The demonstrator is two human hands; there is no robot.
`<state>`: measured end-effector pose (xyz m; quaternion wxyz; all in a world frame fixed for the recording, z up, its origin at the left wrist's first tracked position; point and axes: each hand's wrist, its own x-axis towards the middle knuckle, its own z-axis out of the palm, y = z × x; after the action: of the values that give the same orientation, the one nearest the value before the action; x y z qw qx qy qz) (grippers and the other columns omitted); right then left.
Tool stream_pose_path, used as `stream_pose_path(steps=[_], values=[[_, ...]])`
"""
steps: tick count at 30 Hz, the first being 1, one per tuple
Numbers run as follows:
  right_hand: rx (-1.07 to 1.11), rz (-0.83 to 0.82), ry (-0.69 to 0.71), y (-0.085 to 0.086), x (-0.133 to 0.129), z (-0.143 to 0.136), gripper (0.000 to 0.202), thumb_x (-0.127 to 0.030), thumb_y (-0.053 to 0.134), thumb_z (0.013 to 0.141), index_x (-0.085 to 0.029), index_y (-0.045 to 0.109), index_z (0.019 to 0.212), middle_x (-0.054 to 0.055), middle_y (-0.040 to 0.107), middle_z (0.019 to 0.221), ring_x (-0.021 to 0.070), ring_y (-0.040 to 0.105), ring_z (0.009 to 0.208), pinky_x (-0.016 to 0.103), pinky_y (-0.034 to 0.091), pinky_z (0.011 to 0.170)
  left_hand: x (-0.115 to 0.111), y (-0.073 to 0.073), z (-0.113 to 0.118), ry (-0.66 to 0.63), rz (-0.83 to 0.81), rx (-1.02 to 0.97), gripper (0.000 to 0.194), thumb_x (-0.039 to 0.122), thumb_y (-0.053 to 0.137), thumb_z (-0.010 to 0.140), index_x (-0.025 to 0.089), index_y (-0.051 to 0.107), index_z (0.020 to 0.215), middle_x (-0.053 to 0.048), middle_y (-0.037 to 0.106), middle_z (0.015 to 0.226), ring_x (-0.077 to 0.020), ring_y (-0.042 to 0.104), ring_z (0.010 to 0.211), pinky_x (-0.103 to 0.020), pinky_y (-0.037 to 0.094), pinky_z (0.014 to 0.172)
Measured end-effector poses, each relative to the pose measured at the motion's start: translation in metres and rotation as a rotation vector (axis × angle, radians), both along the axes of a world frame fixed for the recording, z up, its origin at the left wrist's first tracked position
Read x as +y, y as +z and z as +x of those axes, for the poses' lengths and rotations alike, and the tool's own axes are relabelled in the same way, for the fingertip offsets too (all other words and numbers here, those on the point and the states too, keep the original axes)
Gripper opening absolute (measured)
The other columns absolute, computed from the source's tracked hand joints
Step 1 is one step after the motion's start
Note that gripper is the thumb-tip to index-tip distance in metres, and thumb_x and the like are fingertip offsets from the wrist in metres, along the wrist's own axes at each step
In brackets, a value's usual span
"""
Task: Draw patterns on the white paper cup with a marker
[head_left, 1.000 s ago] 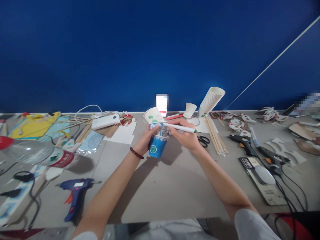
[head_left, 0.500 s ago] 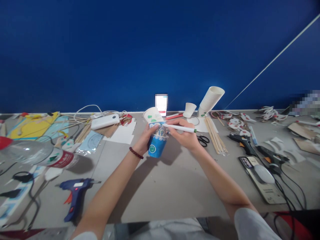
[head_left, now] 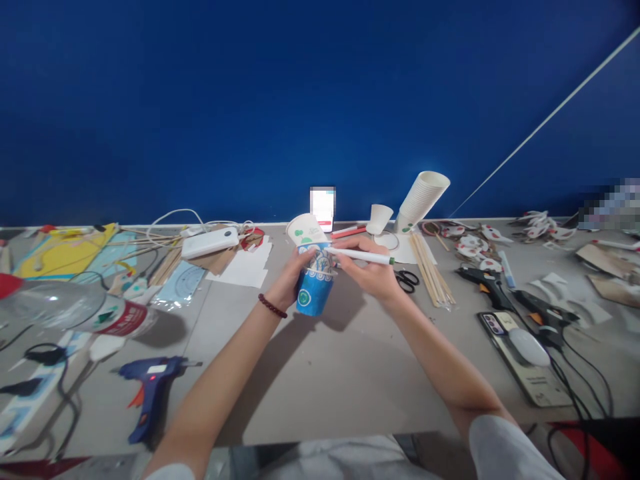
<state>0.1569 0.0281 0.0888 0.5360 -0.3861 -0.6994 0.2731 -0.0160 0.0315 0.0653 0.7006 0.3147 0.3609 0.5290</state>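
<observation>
In the middle of the view, my left hand point(head_left: 291, 277) grips a paper cup piece point(head_left: 314, 293), blue at its lower end with white wave patterns and a green round mark. A white flared cup part point(head_left: 306, 230) with green spots rises from its top. My right hand point(head_left: 367, 270) is closed around a white marker point(head_left: 363, 255) with a green end at the right; the other end of the marker is at the cup's patterned middle. A bright phone screen point(head_left: 323, 207) stands upright behind the cup.
Stacked paper cups point(head_left: 424, 200), scissors point(head_left: 407, 281), wooden sticks point(head_left: 433, 273), black glue guns and a phone point(head_left: 525, 360) lie to the right. On the left are a bottle point(head_left: 75, 308), a blue glue gun point(head_left: 153, 387), a power strip point(head_left: 45, 393) and a white power bank point(head_left: 210, 243).
The cup has turned very slightly in my left hand, its green mark shifting a little left. My right hand and the marker have barely moved.
</observation>
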Motion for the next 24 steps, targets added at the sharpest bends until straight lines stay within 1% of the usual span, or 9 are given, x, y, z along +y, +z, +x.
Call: stream_pose_path(steps=[6,12,17,24], values=[[-0.028,0.03,-0.028,0.0,0.0001,-0.0001,0.01,-0.024,0.067,0.083,-0.023,0.073,0.092,0.005,0.078,0.093,0.0197,0.073,0.083,0.036,0.061,0.073,0.0005,-0.0022,0.0004,0.011,-0.007,0.008,0.057,0.042,0.084,0.069,0.02,0.063,0.117,-0.008,0.075,0.109,-0.0269,0.072,0.096,-0.036,0.059,0.08],[-0.019,0.016,-0.032,0.0026,-0.0005,0.0005,0.009,-0.025,0.066,0.084,-0.023,0.072,0.09,0.004,0.077,0.093,0.0195,0.073,0.084,0.035,0.061,0.072,-0.0006,0.0005,0.0011,0.019,-0.013,0.018,0.053,0.041,0.083,0.07,0.02,0.065,0.115,-0.008,0.075,0.108,-0.0279,0.071,0.099,-0.038,0.058,0.086],[0.012,-0.023,-0.019,0.0014,-0.0008,0.0003,0.009,-0.027,0.066,0.085,-0.023,0.072,0.091,0.004,0.077,0.093,0.0193,0.072,0.084,0.036,0.062,0.073,-0.002,0.0032,0.0019,0.012,-0.006,0.001,0.049,0.039,0.082,0.07,0.019,0.067,0.113,-0.007,0.076,0.106,-0.0265,0.071,0.099,-0.036,0.058,0.086],[0.062,-0.05,0.002,-0.0013,0.0013,0.0006,0.009,-0.025,0.068,0.084,-0.021,0.072,0.091,0.005,0.075,0.092,0.0182,0.072,0.081,0.035,0.063,0.069,-0.0023,0.0022,0.0016,0.001,-0.063,-0.003,0.044,0.038,0.081,0.071,0.018,0.067,0.107,-0.007,0.077,0.099,-0.0238,0.073,0.086,-0.035,0.06,0.078]])
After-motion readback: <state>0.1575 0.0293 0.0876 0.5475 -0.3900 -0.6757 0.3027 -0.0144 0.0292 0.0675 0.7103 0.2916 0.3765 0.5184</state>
